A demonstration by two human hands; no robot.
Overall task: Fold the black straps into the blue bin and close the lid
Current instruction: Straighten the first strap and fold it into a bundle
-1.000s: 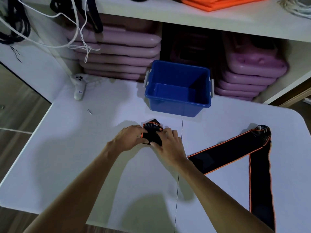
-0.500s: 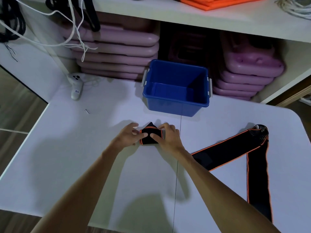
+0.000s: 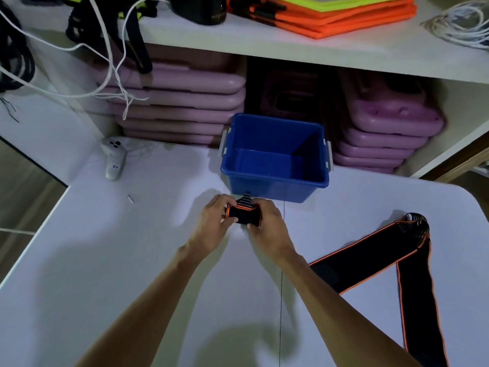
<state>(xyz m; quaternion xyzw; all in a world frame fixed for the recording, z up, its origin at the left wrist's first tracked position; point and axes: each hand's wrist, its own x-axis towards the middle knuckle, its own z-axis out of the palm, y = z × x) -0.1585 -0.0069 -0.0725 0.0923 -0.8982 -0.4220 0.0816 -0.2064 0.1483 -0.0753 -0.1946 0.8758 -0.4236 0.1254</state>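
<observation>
Both hands grip a folded black strap on the table, just in front of the open blue bin.

The left hand (image 3: 211,223) and right hand (image 3: 267,223) hold the compact folded black elastic strap with orange edging (image 3: 243,214) between them, fingers and thumbs curled round its two ends in a pinch grip. The bundle sits at 12 o'clock from the person, just short of the near wall of the open rectangular blue plastic bin (image 3: 275,186), on the white table (image 3: 105,260). A second, unfolded black strap with orange edging (image 3: 412,276) lies bent in a V at 2 o'clock, well apart from the hands. A white handheld controller (image 3: 114,157) rests at 10 o'clock, with a small metal pin (image 3: 130,198) near it. Stacked flat pink plastic cases (image 3: 180,102) fill the shelf behind the bin.
</observation>
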